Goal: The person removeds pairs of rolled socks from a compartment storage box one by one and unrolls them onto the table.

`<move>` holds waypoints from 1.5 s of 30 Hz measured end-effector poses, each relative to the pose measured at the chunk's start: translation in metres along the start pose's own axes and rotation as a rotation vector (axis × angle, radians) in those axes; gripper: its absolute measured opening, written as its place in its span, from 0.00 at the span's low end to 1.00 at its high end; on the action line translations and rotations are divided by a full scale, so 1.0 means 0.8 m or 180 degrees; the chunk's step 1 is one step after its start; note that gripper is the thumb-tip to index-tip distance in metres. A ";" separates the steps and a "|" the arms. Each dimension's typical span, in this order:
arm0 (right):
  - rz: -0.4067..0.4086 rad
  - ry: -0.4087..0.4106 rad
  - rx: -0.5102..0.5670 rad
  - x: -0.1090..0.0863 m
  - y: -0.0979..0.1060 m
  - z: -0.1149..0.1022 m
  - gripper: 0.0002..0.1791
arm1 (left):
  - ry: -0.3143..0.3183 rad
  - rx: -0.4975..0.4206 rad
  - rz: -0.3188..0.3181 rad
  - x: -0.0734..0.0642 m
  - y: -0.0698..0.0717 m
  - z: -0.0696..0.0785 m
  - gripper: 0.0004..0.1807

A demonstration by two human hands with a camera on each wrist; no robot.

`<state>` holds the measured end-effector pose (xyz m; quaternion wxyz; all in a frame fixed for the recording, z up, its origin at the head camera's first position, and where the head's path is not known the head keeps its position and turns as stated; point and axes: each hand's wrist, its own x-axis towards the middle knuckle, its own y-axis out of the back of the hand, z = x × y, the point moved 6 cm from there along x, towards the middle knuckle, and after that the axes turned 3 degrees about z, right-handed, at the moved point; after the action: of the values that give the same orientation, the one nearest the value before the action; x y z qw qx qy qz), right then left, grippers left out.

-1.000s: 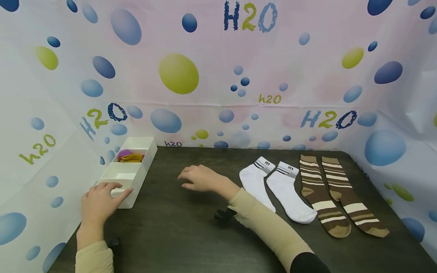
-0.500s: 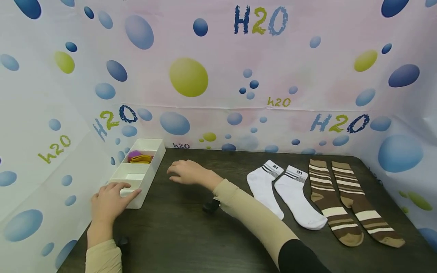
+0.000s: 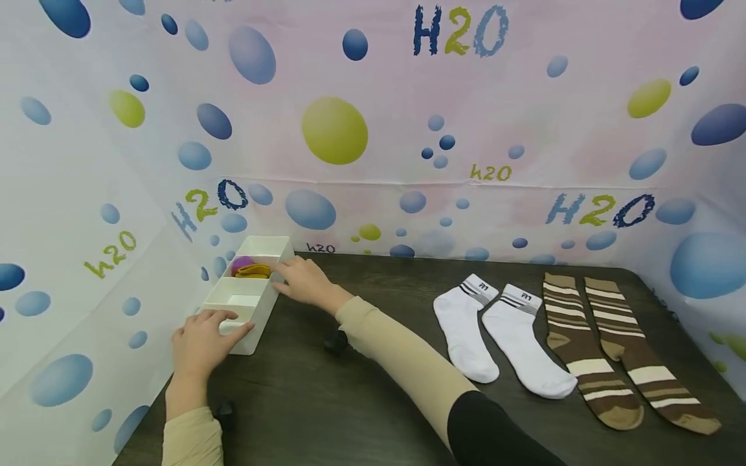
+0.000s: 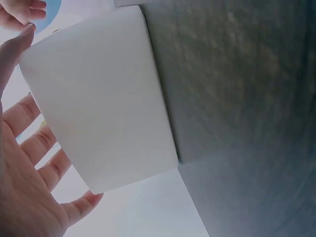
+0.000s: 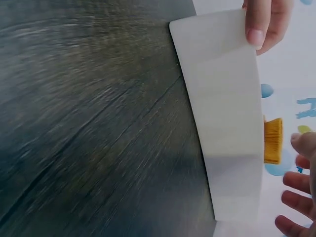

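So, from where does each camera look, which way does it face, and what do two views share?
Head: worn on the head, facing forward and down at the socks and white box; left hand, right hand and beige sleeves show.
Left wrist: on that wrist, facing the white box's near end; left hand at left edge, part of right hand top left.
Right wrist: on that wrist, facing the white box's long side; right hand at right edge, left hand at top.
Head and right wrist both show the yellow item.

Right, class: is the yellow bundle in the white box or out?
In: the yellow bundle sits inside the white box beside a purple item, its top showing above the wall.
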<state>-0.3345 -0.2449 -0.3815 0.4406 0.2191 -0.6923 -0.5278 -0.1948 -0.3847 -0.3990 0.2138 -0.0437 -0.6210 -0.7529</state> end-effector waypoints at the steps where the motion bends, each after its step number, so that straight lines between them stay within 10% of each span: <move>1: 0.0018 -0.0043 -0.0009 0.004 -0.002 0.000 0.23 | -0.0009 0.0004 0.0012 0.000 0.000 0.000 0.32; 31: -0.1129 -0.0834 0.0042 0.082 -0.065 0.026 0.26 | 0.0046 -0.0110 -0.0024 -0.001 -0.010 0.013 0.28; 45: -0.1069 -0.0819 0.0049 0.105 -0.064 0.012 0.11 | 0.0176 -0.0140 -0.0100 0.000 -0.007 0.003 0.27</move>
<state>-0.3939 -0.3221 -0.3978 0.2527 0.2656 -0.7007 -0.6121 -0.1975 -0.3820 -0.4038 0.2180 -0.0178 -0.5988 -0.7705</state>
